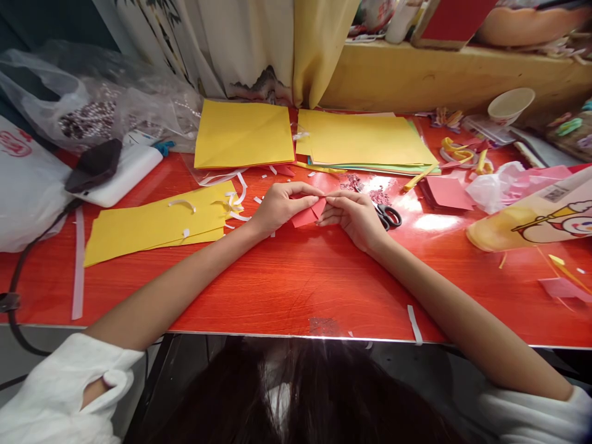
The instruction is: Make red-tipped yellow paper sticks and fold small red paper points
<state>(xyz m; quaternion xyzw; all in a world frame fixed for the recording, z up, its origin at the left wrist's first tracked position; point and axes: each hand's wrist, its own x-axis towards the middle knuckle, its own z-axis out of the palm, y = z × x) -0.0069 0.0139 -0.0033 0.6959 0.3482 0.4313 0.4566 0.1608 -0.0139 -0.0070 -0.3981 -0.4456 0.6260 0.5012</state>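
Note:
Between my two hands, over the middle of the red table point(277, 283), is a small piece of red paper point(305, 217) with a crease or slit in it. My left hand point(282, 206) pinches its upper edge between thumb and forefinger. From the other side my right hand point(354, 213) grips the paper's right part, thumb and finger meeting the left fingertips. Black-handled scissors point(391, 216) lie just beyond my right hand, their blades partly hidden. Yellow paper strips point(152, 222) with white paper scraps on them lie left of my left hand.
Two stacks of yellow paper point(245, 135) point(361, 140) lie at the back. Folded red paper point(448, 191) and a drink cup point(531, 213) are on the right. A phone point(95, 165), a white box point(124, 176) and plastic bags point(28, 185) crowd the left.

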